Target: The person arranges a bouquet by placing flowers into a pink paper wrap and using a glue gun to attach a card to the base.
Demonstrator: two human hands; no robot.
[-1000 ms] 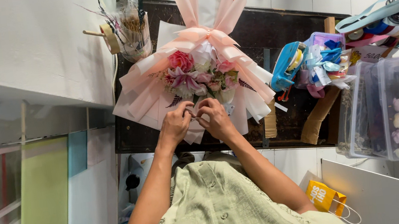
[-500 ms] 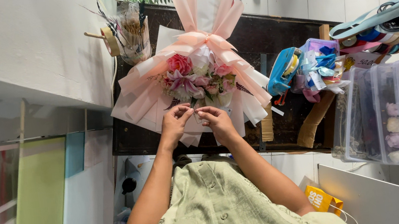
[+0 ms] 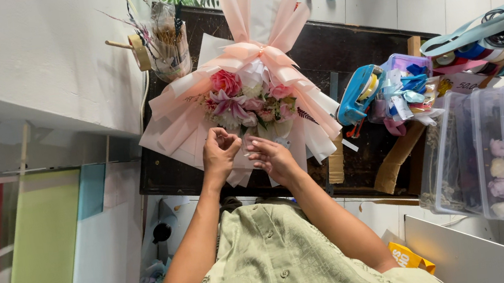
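Left edge: white wall and pale green and blue panels [image 3: 46,253], nothing in play there.

Dark surface [image 3: 165,172] carries the work. At its far left corner, a clear-wrapped bundle of dried stems [image 3: 169,45], well apart from the hands.

Left hand [image 3: 220,154]: fingers curled in, tips pinched together just at the near edge of the bouquet [image 3: 246,97]; whether something small sits in the pinch cannot be told. Right hand [image 3: 272,156] just beside it, fingers stretched flat toward the wrapping, holding nothing that shows. The two hands are close together but not clasped.

The bouquet lies flat in the middle of the surface: pink and white flowers, layered pale pink paper, wide pink ribbon bow [image 3: 253,50] tied at the stem end, tails pointing away. Judgement: wrapping and bow look finished; what remains seems to be small trimming or fastening at the flower end.

Right of it: blue tape dispenser [image 3: 356,94], a heap of ribbon scraps [image 3: 408,92], then clear plastic storage boxes [image 3: 500,154], untouched.
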